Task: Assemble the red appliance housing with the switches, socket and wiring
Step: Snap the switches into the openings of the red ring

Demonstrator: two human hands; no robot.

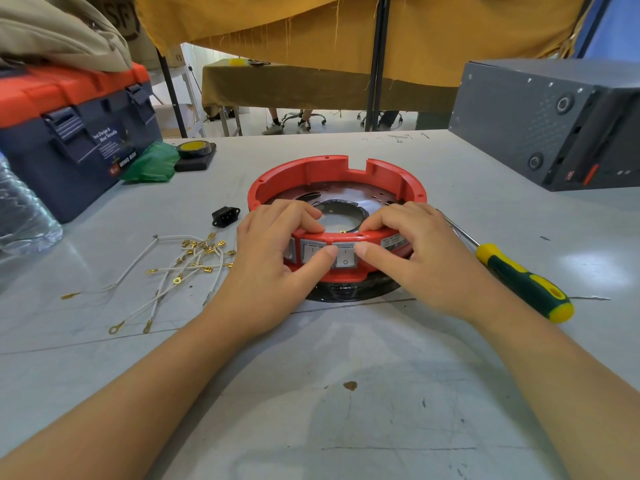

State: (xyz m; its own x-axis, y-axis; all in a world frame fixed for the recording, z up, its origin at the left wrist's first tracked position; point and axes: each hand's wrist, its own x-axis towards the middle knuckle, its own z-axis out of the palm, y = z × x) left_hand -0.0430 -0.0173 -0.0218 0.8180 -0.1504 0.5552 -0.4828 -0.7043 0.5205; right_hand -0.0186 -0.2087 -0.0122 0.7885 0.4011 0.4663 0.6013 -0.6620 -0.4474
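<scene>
Fingers (pixel 304 216) of both hands are curling over the near rim of the red housing (pixel 337 174), which is sitting mid-worktop (pixel 346 393); left hand (pixel 277 251) and right hand (pixel 412 251) are thumb-pressing a rocker switch (pixel 345 257) into its cutout. Risk: uneven thumb pressure could be seating it crooked, or sliding the housing. IEC socket (pixel 225 215) and terminal wires (pixel 187 265) are lying loose to the left, screwdriver (pixel 519 271) to the right.

No gloves, rings or watch, just a bare left hand (pixel 277 251) and right hand (pixel 415 254), forearms uncovered too.
</scene>
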